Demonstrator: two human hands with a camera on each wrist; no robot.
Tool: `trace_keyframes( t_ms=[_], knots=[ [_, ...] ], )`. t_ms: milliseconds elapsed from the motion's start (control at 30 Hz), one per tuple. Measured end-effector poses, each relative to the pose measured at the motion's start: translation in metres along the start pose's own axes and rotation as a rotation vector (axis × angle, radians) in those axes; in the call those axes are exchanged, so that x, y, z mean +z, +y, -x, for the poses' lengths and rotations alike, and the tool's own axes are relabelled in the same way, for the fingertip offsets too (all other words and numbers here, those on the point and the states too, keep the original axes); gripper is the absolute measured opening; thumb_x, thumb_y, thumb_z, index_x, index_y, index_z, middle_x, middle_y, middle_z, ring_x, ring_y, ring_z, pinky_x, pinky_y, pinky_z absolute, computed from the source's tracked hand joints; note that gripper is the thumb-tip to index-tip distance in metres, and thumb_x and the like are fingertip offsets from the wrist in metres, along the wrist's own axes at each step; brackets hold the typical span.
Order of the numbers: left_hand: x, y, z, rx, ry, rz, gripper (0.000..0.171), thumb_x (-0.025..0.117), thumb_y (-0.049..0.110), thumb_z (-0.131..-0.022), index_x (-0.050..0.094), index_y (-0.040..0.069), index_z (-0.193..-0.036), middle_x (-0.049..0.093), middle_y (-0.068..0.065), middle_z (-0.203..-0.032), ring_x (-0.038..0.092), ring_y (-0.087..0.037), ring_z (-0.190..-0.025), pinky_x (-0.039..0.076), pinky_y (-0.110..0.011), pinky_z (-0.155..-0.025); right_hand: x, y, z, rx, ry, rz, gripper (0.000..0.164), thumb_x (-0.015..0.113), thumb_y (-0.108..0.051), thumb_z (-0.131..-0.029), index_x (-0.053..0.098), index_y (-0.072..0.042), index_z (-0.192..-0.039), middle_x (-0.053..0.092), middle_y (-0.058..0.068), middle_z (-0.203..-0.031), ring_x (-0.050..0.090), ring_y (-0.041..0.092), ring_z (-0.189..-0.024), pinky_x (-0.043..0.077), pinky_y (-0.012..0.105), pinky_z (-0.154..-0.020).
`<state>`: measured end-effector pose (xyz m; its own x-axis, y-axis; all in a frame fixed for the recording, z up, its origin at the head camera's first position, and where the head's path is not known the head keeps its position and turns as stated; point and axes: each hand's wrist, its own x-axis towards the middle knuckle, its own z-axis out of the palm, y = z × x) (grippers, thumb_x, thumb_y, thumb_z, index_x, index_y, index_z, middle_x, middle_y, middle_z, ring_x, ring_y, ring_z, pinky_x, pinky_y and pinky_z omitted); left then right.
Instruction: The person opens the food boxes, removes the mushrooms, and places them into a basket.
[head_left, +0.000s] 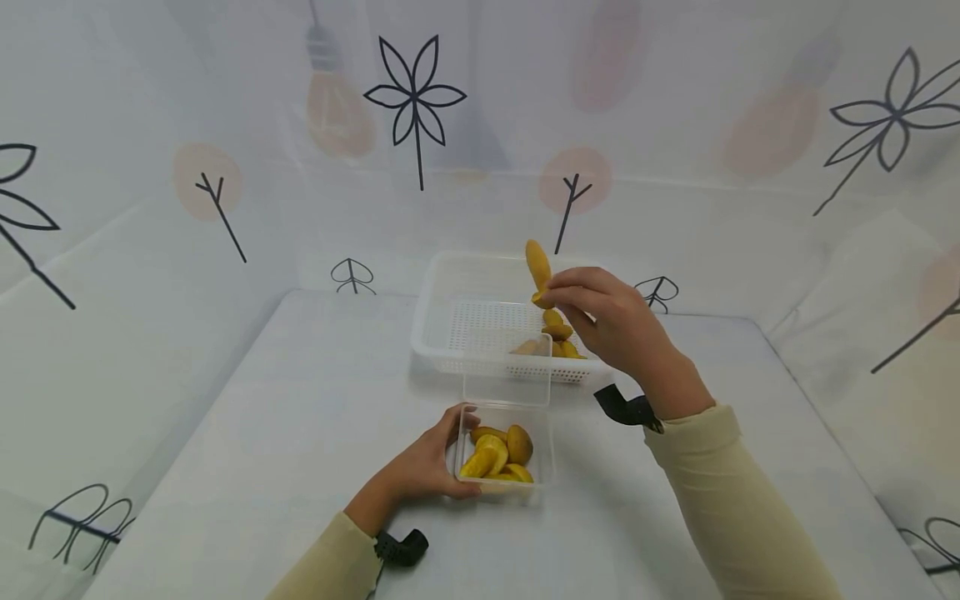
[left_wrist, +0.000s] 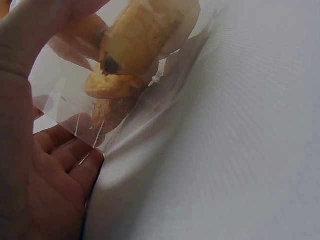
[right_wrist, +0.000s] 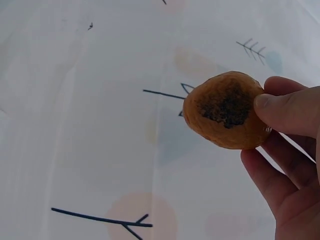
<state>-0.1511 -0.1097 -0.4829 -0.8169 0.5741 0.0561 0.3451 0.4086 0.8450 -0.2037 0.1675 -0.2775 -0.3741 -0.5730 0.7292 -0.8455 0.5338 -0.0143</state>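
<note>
My right hand (head_left: 611, 317) pinches a long yellow banana-like piece (head_left: 537, 265) upright above the white basket (head_left: 431, 333). In the right wrist view, its rounded end (right_wrist: 227, 110) shows a dark patch, with the thumb and fingers at one side. My left hand (head_left: 423, 462) grips the left side of a clear plastic box (head_left: 551, 450), thumb at the near side and fingers at the far side. Several yellow banana-like pieces (head_left: 491, 454) and a rounder brownish one (head_left: 519, 444) lie inside. The left wrist view shows dark-tipped pieces (left_wrist: 145, 40) through the box wall.
The box's clear lid (head_left: 506, 385) stands raised on the far side, against the basket's front. More yellow pieces (head_left: 558, 333) lie in the basket's right part. A white table (head_left: 300, 433) carries everything, with a printed white curtain (head_left: 480, 217) behind it.
</note>
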Motion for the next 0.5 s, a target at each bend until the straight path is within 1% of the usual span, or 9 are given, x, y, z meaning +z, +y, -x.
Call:
trace_keyframes(
  t_ms=[300,500],
  knots=[
    [0.000,0.002,0.001,-0.007,-0.001,0.003,0.107,0.087,0.040,-0.064,0.023,0.017,-0.147,0.045,-0.003,-0.141,0.042,-0.014,-0.136,0.029,-0.041,-0.117,0.012,0.017,0.002,0.090,-0.027,0.016,0.017,0.072,0.006,-0.080,0.075,-0.003,-0.094,0.069,0.011,-0.103,0.064,0.027,-0.101,0.057,0.040,-0.083],
    [-0.001,0.001,0.000,-0.003,-0.001,0.001,0.108,0.088,0.038,-0.064,0.023,0.017,-0.147,0.046,-0.004,-0.141,0.043,-0.013,-0.135,0.028,-0.041,-0.118,0.026,0.030,0.006,0.147,-0.050,0.001,0.016,0.071,0.005,-0.082,0.075,-0.004,-0.095,0.068,0.011,-0.104,0.064,0.028,-0.101,0.057,0.040,-0.083]
  ],
)
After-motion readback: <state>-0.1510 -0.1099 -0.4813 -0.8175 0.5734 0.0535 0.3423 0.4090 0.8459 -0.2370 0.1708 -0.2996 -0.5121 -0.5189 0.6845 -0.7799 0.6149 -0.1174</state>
